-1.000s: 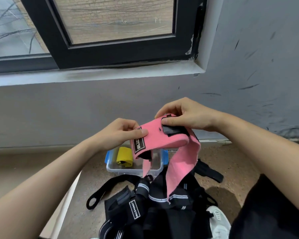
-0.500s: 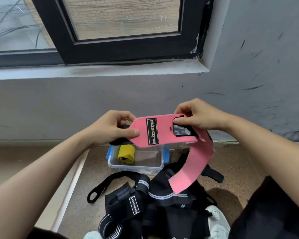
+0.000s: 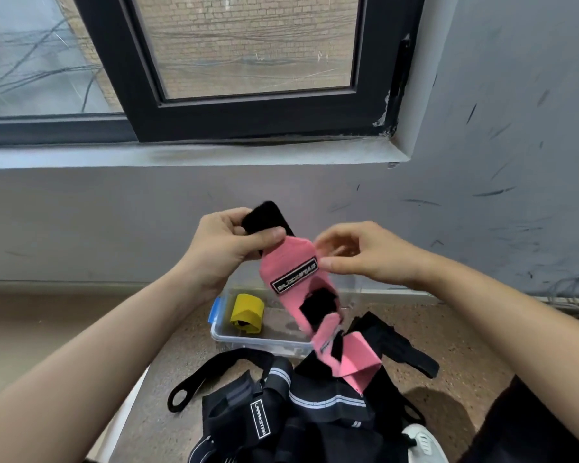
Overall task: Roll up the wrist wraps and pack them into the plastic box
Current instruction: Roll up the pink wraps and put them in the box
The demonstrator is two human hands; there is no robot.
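Left hand (image 3: 228, 248) pinches the black velcro end (image 3: 266, 217) of the pink wrist wrap (image 3: 290, 265), thumb on top, fingers curled shut round it, held up in the air in front of the grey wall (image 3: 81, 222). Right hand (image 3: 365, 253) sits just right of the wrap, fingers loosely curled and part open, thumb tip about touching the wrap's edge by the black label (image 3: 294, 275); contact is hard to confirm, the hand is blurred. The wrap hangs down from the left hand, twisting and folding, its lower tail (image 3: 361, 362) dangling over the right end of the box and the black pile.

Clear plastic box (image 3: 248, 339) sits on the speckled floor (image 3: 448, 355) below the hands, near the wall, lid off, blue clip (image 3: 214, 310) on its left end. One rolled yellow wrist wrap (image 3: 247, 312) stands inside at the left part of the box.

Near side of the box: heap of black wrist wraps (image 3: 301, 416) with white stripes, unrolled, one with a white-lettered label (image 3: 259, 419), one thumb loop (image 3: 179, 397) stretched out left. A white shoe (image 3: 422, 442) peeks out at the bottom edge. Dark-framed window (image 3: 248, 108) above the wall ledge.
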